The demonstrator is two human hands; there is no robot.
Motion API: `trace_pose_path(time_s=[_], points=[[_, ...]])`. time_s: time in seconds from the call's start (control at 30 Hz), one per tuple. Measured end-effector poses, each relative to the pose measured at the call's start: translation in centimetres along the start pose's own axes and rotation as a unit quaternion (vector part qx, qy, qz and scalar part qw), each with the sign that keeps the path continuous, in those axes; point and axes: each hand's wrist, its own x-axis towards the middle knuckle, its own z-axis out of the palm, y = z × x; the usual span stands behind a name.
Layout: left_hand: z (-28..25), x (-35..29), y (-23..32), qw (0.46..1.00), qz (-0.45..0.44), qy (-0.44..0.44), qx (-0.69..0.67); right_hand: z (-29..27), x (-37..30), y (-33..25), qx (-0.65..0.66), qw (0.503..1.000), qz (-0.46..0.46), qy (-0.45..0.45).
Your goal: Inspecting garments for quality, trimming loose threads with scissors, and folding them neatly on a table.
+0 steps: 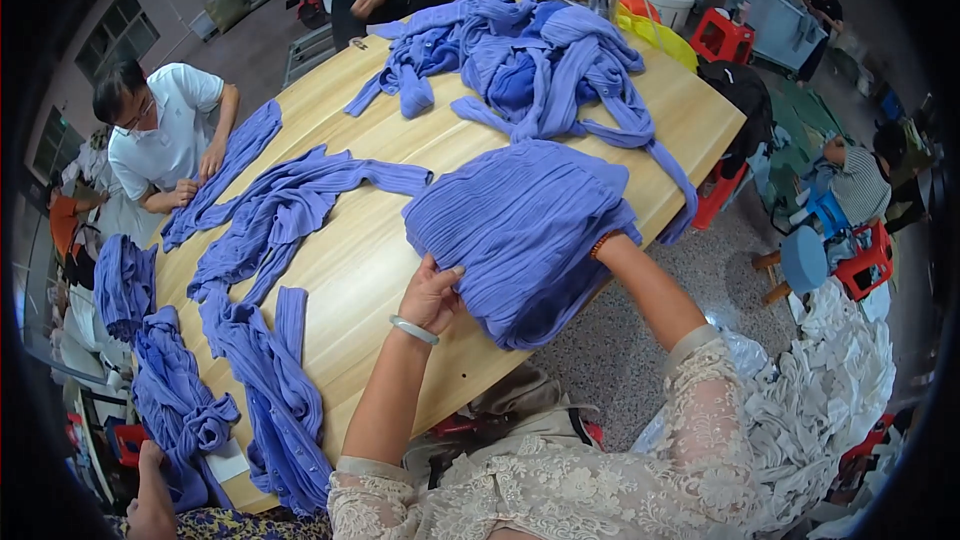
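A thick stack of periwinkle-blue ribbed knit garments (520, 230) is at the table's near right edge, partly over the rim. My left hand (433, 297), with a pale bangle at the wrist, pinches the stack's near left edge between thumb and fingers. My right hand (618, 243) reaches in at the stack's right side, a beaded bracelet at its wrist; its fingers are hidden by the fabric. Beyond the stack lies a tangled heap of the same blue garments (540, 60), sleeves trailing over the table's right edge.
More blue garments (270, 210) lie along the left of the wooden table (375, 250). A person in a white shirt (165, 130) handles one there. Other people sit at the far side and lower left. Pale cloth (830, 390) is piled at right, near a blue stool (803, 258).
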Motion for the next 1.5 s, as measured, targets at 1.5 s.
trace_pose_path(time_s=[1.5], points=[[-16.6,-26.3,-2.0,0.421,0.061,0.540,0.726,-2.7,4.9,-29.8,-0.164,0.976,-0.139,0.034]])
